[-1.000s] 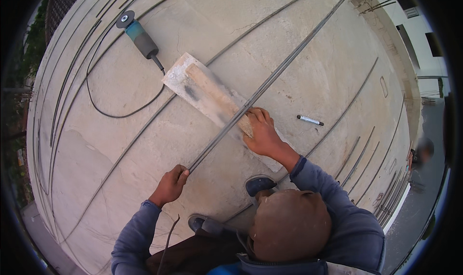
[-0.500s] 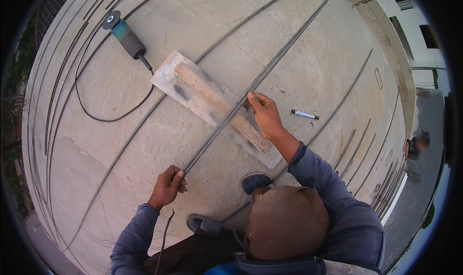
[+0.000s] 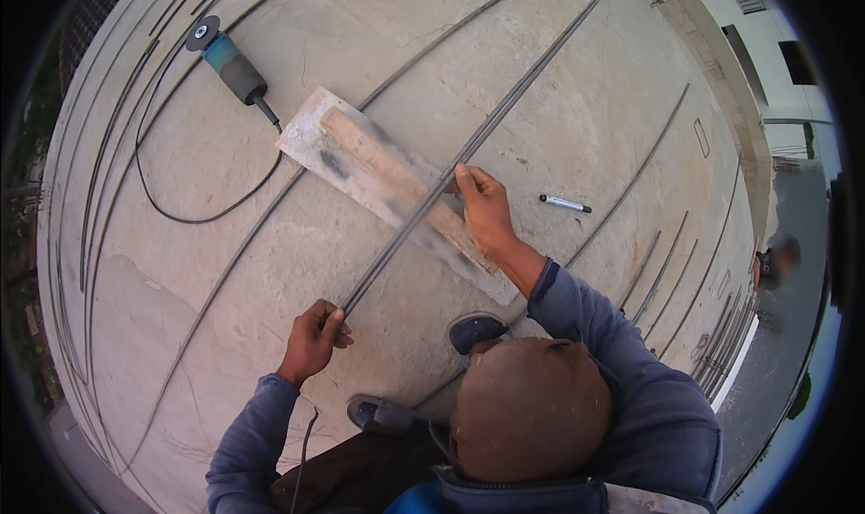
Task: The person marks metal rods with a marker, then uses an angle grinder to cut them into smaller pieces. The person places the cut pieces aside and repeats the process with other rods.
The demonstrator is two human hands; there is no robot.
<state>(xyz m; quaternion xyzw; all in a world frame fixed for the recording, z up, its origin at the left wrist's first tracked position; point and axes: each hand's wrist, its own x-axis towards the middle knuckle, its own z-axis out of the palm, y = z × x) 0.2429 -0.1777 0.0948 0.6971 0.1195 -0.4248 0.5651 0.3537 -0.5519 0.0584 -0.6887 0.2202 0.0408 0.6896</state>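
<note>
A bundle of thin steel bars (image 3: pixel 399 241), laid side by side, slants from near my body to the far right. My left hand (image 3: pixel 311 341) pinches its near end between thumb and fingers. Farther along, my right hand (image 3: pixel 487 206) grips the bars, with some fingertips hidden behind them. Beneath the bars lies a pale, dusty board (image 3: pixel 302 136), and a narrower wooden strip (image 3: pixel 374 152) rests on top of it. The bars cross over both; whether they touch the wood I cannot tell. A marker pen (image 3: pixel 565 203) is on the concrete right of my right hand.
An angle grinder (image 3: pixel 236 71) lies at the far left, its cord (image 3: pixel 194 221) looping over the concrete floor. Long steel bars (image 3: pixel 243 241) run across the floor, one passing by the board. Shorter bars (image 3: pixel 660 275) lie at right. A low wall (image 3: pixel 721 72) borders the far right.
Both hands still hold the bars. The whole view has shifted slightly, with the floor things a little farther left and up. My left hand has moved slightly up relative to the frame.
</note>
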